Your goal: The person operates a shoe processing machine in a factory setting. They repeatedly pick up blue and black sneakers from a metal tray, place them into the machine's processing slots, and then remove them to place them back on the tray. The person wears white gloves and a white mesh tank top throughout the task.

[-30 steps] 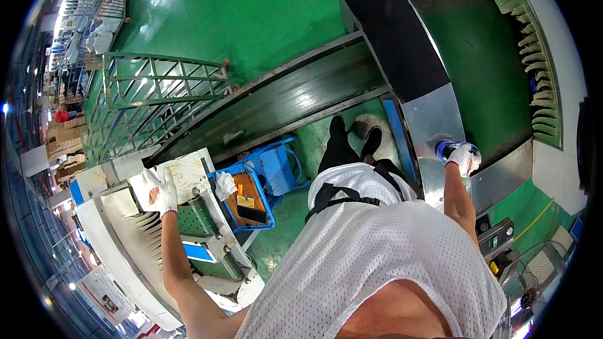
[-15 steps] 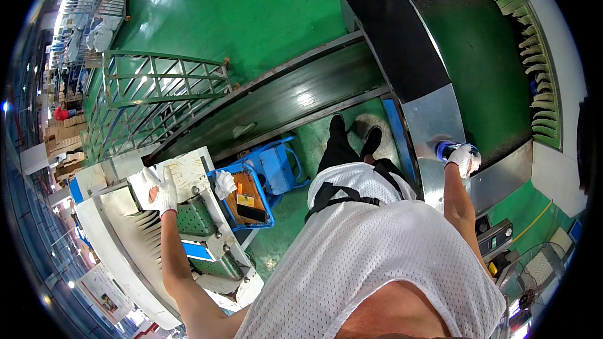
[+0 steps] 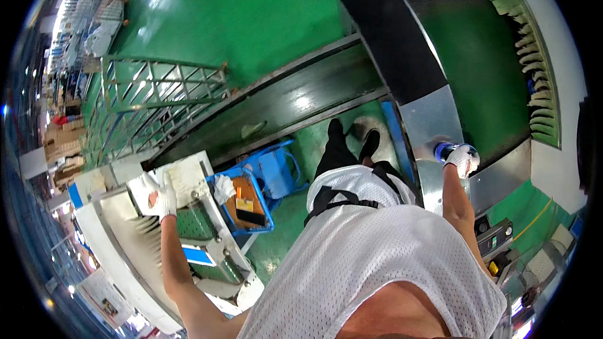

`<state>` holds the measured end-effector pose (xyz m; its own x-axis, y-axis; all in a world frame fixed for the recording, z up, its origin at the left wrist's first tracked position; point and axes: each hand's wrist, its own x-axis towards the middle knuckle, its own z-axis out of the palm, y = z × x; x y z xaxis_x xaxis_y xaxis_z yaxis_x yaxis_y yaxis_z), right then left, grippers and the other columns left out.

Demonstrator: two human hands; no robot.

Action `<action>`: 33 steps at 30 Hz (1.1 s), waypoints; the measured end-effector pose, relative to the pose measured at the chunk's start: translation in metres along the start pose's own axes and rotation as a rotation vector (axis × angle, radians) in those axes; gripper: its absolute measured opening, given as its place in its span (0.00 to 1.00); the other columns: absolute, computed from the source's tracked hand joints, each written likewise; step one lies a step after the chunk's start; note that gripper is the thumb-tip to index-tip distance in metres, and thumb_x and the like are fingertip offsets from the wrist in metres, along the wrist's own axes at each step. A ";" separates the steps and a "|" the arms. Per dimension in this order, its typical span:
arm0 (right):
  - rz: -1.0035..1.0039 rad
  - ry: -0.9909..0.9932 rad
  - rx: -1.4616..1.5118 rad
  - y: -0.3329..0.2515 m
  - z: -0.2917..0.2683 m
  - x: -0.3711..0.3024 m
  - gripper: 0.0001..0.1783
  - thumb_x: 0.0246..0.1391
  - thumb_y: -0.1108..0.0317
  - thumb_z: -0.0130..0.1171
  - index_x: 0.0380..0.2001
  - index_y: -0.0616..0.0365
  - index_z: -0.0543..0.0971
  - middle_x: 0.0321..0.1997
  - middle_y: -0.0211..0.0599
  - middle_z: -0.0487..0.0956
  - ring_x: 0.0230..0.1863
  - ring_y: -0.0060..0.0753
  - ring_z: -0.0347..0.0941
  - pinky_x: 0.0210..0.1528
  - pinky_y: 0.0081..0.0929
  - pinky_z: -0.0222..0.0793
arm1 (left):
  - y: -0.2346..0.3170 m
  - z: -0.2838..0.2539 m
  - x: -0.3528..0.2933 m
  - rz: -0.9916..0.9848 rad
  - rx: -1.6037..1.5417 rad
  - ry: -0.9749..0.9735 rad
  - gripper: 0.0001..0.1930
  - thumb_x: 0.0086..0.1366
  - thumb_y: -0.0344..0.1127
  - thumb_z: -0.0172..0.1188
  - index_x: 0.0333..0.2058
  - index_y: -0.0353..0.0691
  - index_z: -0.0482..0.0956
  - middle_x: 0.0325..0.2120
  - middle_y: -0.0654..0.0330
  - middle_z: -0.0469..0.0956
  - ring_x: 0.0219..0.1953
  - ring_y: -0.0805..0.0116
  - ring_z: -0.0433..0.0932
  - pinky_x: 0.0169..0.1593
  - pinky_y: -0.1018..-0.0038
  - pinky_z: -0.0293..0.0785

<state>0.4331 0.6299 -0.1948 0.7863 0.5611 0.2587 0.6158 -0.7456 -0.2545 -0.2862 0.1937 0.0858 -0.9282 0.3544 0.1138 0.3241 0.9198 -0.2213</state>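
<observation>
My left hand [image 3: 161, 199], in a white glove, is over the pale end of the machine [image 3: 182, 179] on the left. Its fingers are spread and nothing shows in them. The glove is close to a row of pale bristle-like strips [image 3: 143, 231] and a green perforated panel [image 3: 196, 223]. On the right, my right hand [image 3: 461, 161], also gloved in white, is closed on a shiny round blue-rimmed thing [image 3: 445, 149] at the metal edge of a green conveyor belt [image 3: 480, 69]. The glove covers much of this thing, so its kind is unclear.
A blue chair [image 3: 267, 213] between the machines bears a white cloth [image 3: 223, 188] and a dark phone-like slab [image 3: 251, 218]. Beyond it a low dark conveyor [image 3: 282, 110] crosses ahead. A metal rack [image 3: 157, 88] stands far left; a control box [image 3: 496, 238] is near right.
The view has shifted very slightly. My left hand stays spread over the left machine, its thumb and fingers a little repositioned; my right hand keeps its place on the blue-rimmed thing.
</observation>
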 end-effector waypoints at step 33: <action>0.030 -0.221 0.395 -0.008 -0.072 -0.047 0.41 0.50 0.53 0.64 0.65 0.56 0.66 0.64 0.48 0.73 0.64 0.49 0.70 0.65 0.42 0.64 | 0.305 0.088 -0.060 0.861 -0.795 -0.505 0.24 0.65 0.42 0.59 0.56 0.34 0.74 0.53 0.48 0.76 0.57 0.52 0.74 0.64 0.62 0.65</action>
<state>0.3881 0.5837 -0.1380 0.7694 0.6367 0.0516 0.5309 -0.5925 -0.6059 -0.1479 0.4387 -0.0734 -0.2738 0.9418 -0.1948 0.7107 0.3346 0.6188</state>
